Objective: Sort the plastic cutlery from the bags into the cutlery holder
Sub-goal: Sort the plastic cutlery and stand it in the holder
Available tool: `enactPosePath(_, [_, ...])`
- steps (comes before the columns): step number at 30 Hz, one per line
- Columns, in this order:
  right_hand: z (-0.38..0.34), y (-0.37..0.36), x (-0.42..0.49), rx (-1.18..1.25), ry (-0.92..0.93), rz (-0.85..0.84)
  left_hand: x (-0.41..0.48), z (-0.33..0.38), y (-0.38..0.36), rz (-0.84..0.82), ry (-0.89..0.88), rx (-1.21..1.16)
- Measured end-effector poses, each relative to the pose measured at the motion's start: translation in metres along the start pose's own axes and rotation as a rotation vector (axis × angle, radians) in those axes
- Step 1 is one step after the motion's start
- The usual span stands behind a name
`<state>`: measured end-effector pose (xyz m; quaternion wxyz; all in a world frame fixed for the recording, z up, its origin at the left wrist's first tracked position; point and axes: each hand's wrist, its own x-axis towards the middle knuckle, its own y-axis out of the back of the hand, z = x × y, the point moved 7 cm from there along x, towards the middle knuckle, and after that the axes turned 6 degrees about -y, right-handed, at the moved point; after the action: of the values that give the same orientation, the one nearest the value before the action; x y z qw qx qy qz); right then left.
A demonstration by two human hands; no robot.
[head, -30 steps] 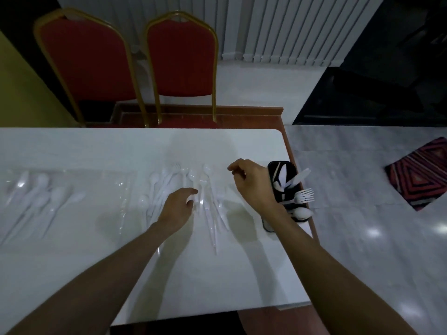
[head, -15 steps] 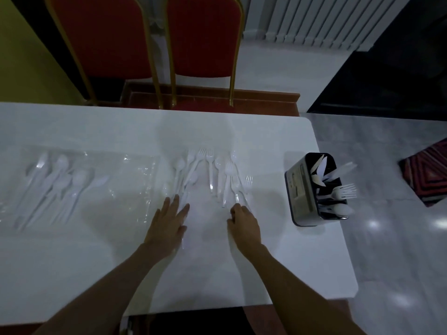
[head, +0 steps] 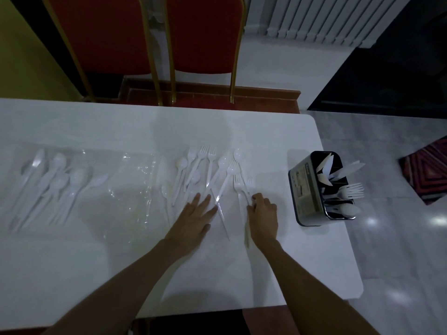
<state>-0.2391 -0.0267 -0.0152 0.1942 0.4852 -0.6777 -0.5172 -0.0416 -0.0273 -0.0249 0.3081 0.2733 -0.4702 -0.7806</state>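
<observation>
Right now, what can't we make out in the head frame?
All head view.
1. Right hand: curled fingers hide whether they pinch the fork; its handle is blurred.
2. Left hand: palm covers whatever lies under it.
3. Holder: its wall hides the compartment floors; label too small to read.
4. Bag: white pieces overlap in dim light, count unclear.

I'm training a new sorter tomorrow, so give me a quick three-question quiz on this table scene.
1. True or false: the cutlery holder stands left of the loose cutlery.
2. Which of the hands lies flat, fingers straight? A) left B) right
3. Fill in: the holder's compartment nearest the person holds ____.
Key: 1 false, it stands right; 2 A, the left hand; the right hand pinches a fork; 3 spoons.
</observation>
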Motion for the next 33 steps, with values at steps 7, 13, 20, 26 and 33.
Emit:
enactPosePath(7, [0.006,0.001,0.01,0.158,-0.114,-0.069,0.007,0.033,-0.003,0.097,-0.177,0.02])
enactPosePath(13, [0.017,0.015,0.019,0.164,-0.118,-0.008,0.007,0.004,0.009,0.148,0.337,-0.32])
enactPosePath(20, [0.005,0.014,0.021,0.274,-0.078,-0.075,0.004,-0.019,0.01,0.222,0.685,-0.512])
enactPosePath(26, [0.007,0.012,0.021,0.202,-0.102,-0.068,-0.006,-0.023,0.007,0.112,0.64,-0.489])
enactPosePath(33, [0.002,-0.002,-0.001,-0.05,-0.03,-0.161,-0.023,-0.025,0.016,0.247,0.674,-0.497])
